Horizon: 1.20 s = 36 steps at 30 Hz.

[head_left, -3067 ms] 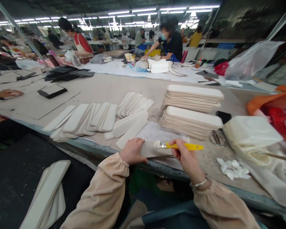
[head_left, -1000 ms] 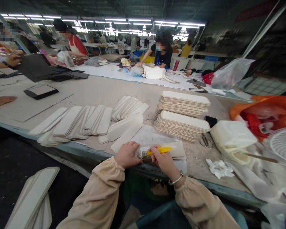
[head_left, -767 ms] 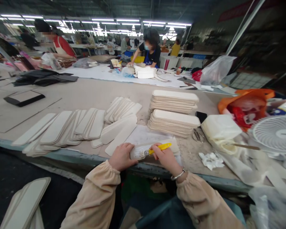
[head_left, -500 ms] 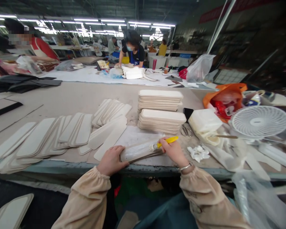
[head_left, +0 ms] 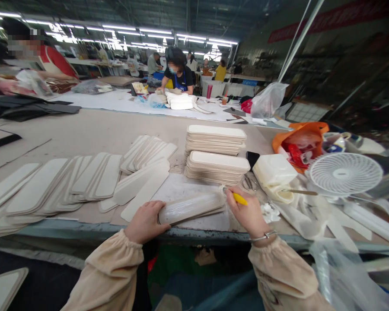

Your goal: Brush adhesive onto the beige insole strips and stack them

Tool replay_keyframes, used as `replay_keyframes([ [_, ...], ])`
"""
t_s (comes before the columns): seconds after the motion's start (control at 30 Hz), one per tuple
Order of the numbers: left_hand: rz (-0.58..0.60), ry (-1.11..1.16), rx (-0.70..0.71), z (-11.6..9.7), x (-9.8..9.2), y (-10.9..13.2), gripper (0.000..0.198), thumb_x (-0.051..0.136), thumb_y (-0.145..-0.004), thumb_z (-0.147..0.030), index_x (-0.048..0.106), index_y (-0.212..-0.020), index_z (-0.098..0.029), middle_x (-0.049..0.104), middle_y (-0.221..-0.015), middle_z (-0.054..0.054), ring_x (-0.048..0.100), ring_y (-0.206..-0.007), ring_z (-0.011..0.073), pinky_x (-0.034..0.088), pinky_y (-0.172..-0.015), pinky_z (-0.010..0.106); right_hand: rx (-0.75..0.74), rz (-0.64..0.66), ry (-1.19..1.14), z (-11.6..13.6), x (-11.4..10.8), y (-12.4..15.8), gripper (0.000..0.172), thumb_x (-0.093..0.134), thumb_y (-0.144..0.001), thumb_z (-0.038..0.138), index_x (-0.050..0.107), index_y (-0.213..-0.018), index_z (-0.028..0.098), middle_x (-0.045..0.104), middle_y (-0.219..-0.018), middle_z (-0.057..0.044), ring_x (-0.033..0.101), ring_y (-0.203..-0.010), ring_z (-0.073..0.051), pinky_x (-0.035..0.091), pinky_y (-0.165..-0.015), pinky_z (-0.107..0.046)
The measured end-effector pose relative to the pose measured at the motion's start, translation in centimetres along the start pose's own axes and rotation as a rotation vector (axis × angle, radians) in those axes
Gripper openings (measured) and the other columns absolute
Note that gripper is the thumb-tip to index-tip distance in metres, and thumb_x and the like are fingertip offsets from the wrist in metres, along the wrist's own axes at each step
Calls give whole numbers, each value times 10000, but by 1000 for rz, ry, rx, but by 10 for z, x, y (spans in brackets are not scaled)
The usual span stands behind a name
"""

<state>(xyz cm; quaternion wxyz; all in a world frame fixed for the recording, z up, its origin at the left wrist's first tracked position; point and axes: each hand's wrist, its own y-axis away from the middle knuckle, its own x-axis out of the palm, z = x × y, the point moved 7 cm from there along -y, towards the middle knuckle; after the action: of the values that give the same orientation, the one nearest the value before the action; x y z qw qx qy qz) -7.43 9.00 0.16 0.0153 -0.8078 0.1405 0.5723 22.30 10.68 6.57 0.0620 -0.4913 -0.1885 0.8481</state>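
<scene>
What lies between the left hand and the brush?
In the head view, one glossy cream strip spans that gap: the left hand presses one end, the brush in the right hand meets the other.

Left hand (head_left: 145,222) flat, palm down; right hand (head_left: 247,211) clenched, knuckles up.

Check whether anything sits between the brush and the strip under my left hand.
Nothing visible: the brush in the right hand sits at the right end of the strip, and the left hand presses its other end.
</scene>
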Motion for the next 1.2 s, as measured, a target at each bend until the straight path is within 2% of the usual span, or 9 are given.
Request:
replay_keyframes([
  [0.2,9,-7,4,1,1,-1,570,718,-689,-432,603,-1188,-183,645,-1267,138,566,-1214,321,430,-1044,419,-213,284,361,51,59,21,166,510,-909,176,671,-869,177,668,-744,-83,614,-701,-206,348,-601,-283],
  [0.3,-2,-7,22,0,2,-1,585,724,-685,-421,593,-1200,-175,643,-1264,139,573,-1201,318,433,-1040,416,-353,341,251,89,79,37,155,508,-902,158,655,-856,170,664,-761,-85,611,-736,-215,380,-622,-289],
  [0.4,-9,0,24,0,1,-1,570,721,-690,-396,587,-1201,-183,643,-1257,131,576,-1195,313,434,-1038,412,-367,358,-102,114,84,42,221,451,-959,240,649,-877,187,673,-788,-67,621,-763,-202,434,-698,-289],
  [0.5,-17,18,15,-1,0,1,572,732,-686,-404,586,-1196,-189,639,-1260,124,575,-1196,314,433,-1038,415,-59,326,-548,101,81,29,288,413,-986,367,630,-880,210,638,-696,-17,607,-687,-170,464,-701,-275],
  [0.6,-23,35,-5,0,0,2,625,781,-637,-448,593,-1176,-196,639,-1252,115,578,-1187,322,438,-1031,421,296,273,-801,75,88,16,320,433,-951,468,604,-843,220,524,-545,31,499,-518,-146,419,-544,-258],
  [0.7,-31,41,-21,1,-1,2,659,811,-604,-473,594,-1163,-198,642,-1232,111,584,-1172,322,444,-1018,424,449,303,-950,70,105,13,340,485,-896,533,603,-860,215,497,-512,46,403,-439,-121,320,-441,-242],
  [0.83,-23,50,-24,2,-1,2,655,821,-598,-471,595,-1151,-200,651,-1198,101,592,-1153,316,453,-991,406,447,411,-993,89,126,19,373,507,-850,564,611,-848,206,524,-512,43,411,-431,-115,311,-430,-239],
  [0.93,-15,41,-19,1,-1,2,643,819,-603,-471,597,-1139,-194,655,-1185,101,595,-1142,319,463,-971,404,410,443,-924,93,128,18,364,494,-839,539,618,-815,198,535,-505,40,438,-445,-120,341,-453,-244],
  [1.2,-19,32,-23,2,1,1,630,803,-621,-472,590,-1146,-196,647,-1222,108,575,-1177,324,438,-1013,411,400,285,-735,52,87,1,303,500,-829,465,631,-749,204,523,-479,40,503,-502,-146,384,-544,-266],
])
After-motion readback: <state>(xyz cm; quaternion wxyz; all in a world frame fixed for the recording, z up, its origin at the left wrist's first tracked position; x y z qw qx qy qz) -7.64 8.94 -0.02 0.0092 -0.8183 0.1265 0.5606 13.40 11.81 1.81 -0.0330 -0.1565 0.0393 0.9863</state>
